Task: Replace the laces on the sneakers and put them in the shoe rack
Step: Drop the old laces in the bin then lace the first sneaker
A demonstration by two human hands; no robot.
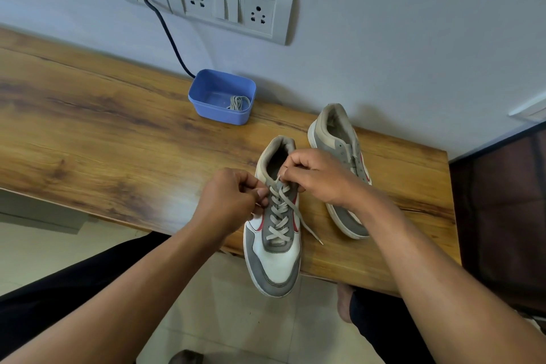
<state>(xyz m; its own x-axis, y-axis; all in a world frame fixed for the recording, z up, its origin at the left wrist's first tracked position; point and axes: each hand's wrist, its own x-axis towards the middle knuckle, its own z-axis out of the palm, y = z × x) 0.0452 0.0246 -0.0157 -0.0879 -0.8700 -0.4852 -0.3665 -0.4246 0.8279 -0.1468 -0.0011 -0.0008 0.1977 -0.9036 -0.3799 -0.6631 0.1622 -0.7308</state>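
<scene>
A grey and white sneaker [273, 263] lies on the wooden tabletop [103, 133] with its toe hanging over the front edge. A grey lace [279, 216] is criss-crossed up its front, and one loose end trails to the right. My left hand [230, 201] pinches the lace at the shoe's left upper eyelets. My right hand [316, 176] pinches the lace at the top right, over the shoe's opening. A second sneaker [339, 151] without a lace lies to the right, partly behind my right hand. A blue plastic tub [220, 114] by the wall holds another coiled grey lace [238, 102].
A wall plate with sockets and switches [230, 4] sits above the table, and a dark cable [168, 35] drops from it behind the tub. A dark cabinet [502, 210] stands right of the table. My legs and bare feet show on the tiled floor below.
</scene>
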